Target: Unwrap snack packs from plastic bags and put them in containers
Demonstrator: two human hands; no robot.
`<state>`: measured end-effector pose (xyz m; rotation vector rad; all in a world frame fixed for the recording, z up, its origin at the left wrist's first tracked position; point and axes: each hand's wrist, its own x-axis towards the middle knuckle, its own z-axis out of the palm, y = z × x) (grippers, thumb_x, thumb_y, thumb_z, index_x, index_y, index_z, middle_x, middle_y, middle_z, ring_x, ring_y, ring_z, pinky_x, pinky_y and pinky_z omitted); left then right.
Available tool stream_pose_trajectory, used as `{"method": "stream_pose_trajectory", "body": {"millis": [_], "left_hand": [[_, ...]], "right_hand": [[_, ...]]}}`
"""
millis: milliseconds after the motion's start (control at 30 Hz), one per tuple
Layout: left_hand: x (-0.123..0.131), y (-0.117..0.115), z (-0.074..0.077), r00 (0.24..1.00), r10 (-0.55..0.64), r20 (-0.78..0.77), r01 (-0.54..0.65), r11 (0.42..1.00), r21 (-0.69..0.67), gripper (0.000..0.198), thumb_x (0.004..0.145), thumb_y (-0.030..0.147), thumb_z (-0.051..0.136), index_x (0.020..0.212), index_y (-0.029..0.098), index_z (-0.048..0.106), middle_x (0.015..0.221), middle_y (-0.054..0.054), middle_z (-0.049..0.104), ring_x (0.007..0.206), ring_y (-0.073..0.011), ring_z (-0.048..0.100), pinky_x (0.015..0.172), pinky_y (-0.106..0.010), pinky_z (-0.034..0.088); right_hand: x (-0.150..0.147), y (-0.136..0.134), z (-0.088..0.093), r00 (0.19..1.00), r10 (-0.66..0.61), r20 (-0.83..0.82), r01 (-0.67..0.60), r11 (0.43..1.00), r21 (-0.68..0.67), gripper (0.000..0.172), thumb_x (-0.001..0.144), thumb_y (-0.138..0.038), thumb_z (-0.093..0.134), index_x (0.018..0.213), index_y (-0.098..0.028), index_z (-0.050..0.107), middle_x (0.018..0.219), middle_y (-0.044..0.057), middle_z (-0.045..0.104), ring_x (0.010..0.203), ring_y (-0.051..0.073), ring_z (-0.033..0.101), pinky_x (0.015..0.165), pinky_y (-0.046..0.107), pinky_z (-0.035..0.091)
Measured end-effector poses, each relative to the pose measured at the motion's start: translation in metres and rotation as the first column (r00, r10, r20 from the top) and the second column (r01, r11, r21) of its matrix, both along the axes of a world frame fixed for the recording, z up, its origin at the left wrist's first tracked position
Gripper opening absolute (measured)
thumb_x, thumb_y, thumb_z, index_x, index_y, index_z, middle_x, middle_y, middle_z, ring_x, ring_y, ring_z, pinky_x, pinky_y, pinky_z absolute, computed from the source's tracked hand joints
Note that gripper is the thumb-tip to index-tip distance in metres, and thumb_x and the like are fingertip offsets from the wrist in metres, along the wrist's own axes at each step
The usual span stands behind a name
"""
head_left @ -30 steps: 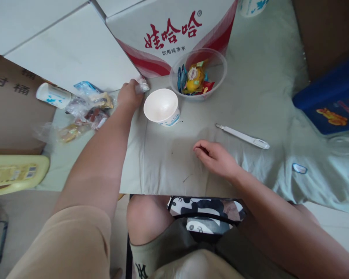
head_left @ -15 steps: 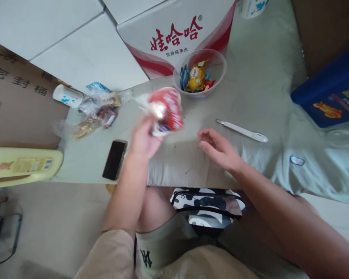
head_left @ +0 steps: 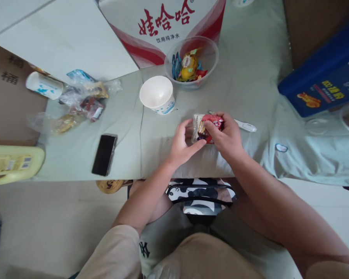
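Observation:
My right hand (head_left: 228, 135) is closed around a red snack packet (head_left: 209, 123) with a clear and white end, its thumb pressed on the front. My left hand (head_left: 182, 144) is at the packet's left end, thumb and fingers apart in a curve. The left thumb tip appears to touch the packet's lower edge; whether the other fingers touch it is hard to tell. A white paper bowl (head_left: 157, 93) with blue print stands upright beyond my left hand. Partly hidden behind my right hand lies a white-handled knife-like tool (head_left: 246, 126).
A clear plastic bowl (head_left: 212, 71) of wrapped snacks stands before a white and red carton (head_left: 163, 23). Left are a phone (head_left: 104, 155), a pile of wrappers (head_left: 88, 104), a tipped paper cup (head_left: 45, 86) and a yellow bottle (head_left: 14, 162). A blue container (head_left: 320, 89) stands right.
The red packet has moved right, from my left hand into my right hand. The paper bowl now stands on the table. Both hands have come together, and the view has shifted slightly.

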<state>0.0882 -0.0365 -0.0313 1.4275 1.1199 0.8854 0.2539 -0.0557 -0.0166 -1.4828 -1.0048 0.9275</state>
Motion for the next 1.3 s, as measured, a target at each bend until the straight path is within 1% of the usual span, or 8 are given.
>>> {"method": "stream_pose_trajectory", "body": {"millis": [333,600,700,833,967,1067,1200,1300], "left_hand": [[-0.014,0.026,-0.019,0.900,0.026,0.435,0.040,0.989,-0.140,0.057,0.071,0.056,0.094,0.111,0.023,0.070,0.106,-0.004,0.079,0.096,-0.0184,0.075,0.088,-0.030,0.059],[-0.017,0.014,-0.027,0.976,0.057,0.209,-0.090,0.985,0.148,0.066,0.081,0.059,0.086,0.136,0.032,0.061,0.145,-0.009,0.062,0.133,-0.0266,0.062,0.105,-0.038,0.054],[-0.010,0.012,-0.026,0.928,-0.070,0.366,0.053,0.997,0.054,0.071,0.081,0.062,0.085,0.139,0.031,0.058,0.141,-0.008,0.065,0.129,-0.0257,0.066,0.108,-0.039,0.053],[-0.006,0.020,-0.018,0.869,0.106,0.483,-0.034,0.987,-0.157,0.060,0.075,0.060,0.090,0.120,0.028,0.067,0.121,-0.004,0.075,0.115,-0.0199,0.071,0.101,-0.031,0.055],[-0.009,0.029,-0.009,0.844,0.216,0.491,-0.080,0.956,-0.283,0.054,0.069,0.061,0.094,0.099,0.023,0.070,0.094,-0.001,0.077,0.095,-0.0175,0.074,0.085,-0.028,0.058],[-0.011,0.030,-0.005,0.826,0.274,0.492,-0.120,0.940,-0.321,0.051,0.066,0.055,0.097,0.096,0.022,0.071,0.081,0.002,0.072,0.078,-0.0133,0.070,0.071,-0.024,0.055],[-0.013,0.030,-0.001,0.779,0.353,0.518,-0.146,0.905,-0.399,0.043,0.071,0.039,0.096,0.102,0.025,0.071,0.089,0.002,0.073,0.079,-0.0119,0.069,0.068,-0.023,0.054],[-0.013,0.030,0.007,0.743,0.365,0.561,-0.039,0.861,-0.508,0.044,0.076,0.040,0.089,0.112,0.026,0.068,0.111,-0.002,0.076,0.100,-0.0203,0.074,0.079,-0.030,0.060]], "right_hand": [[-0.011,0.011,-0.007,0.895,0.348,-0.279,-0.348,0.936,0.051,0.052,0.079,-0.053,0.080,0.119,-0.026,0.062,0.109,0.006,0.075,0.098,0.023,0.071,0.084,0.037,0.061],[-0.017,0.007,-0.012,0.964,-0.011,0.266,-0.018,0.994,0.107,0.029,0.085,-0.035,0.070,0.111,-0.026,0.062,0.107,0.006,0.069,0.087,0.020,0.067,0.073,0.034,0.057],[-0.019,0.000,-0.009,0.907,0.065,0.416,-0.173,0.958,0.228,0.029,0.086,-0.032,0.070,0.114,-0.025,0.064,0.106,0.008,0.070,0.088,0.022,0.066,0.075,0.036,0.058],[-0.015,-0.009,0.000,0.876,0.295,0.381,-0.419,0.858,0.298,0.027,0.096,-0.030,0.058,0.121,-0.025,0.064,0.111,0.008,0.073,0.086,0.020,0.070,0.076,0.035,0.059],[0.014,-0.008,0.001,0.841,0.084,0.535,-0.230,0.950,0.212,0.020,0.094,-0.025,0.054,0.111,-0.023,0.066,0.101,0.009,0.072,0.085,0.023,0.070,0.078,0.040,0.058],[0.044,-0.005,-0.008,0.652,0.020,0.758,-0.103,0.993,0.062,0.031,0.088,-0.029,0.061,0.117,-0.018,0.068,0.111,0.017,0.070,0.104,0.034,0.068,0.091,0.052,0.056],[0.074,-0.007,-0.021,0.470,0.117,0.875,-0.037,0.993,-0.113,0.035,0.089,-0.034,0.061,0.117,-0.017,0.071,0.117,0.023,0.068,0.115,0.042,0.063,0.096,0.060,0.052],[0.080,-0.008,-0.017,0.514,0.100,0.852,-0.007,0.994,-0.113,0.027,0.093,-0.034,0.056,0.109,-0.020,0.072,0.109,0.019,0.071,0.107,0.038,0.065,0.091,0.055,0.053]]}}
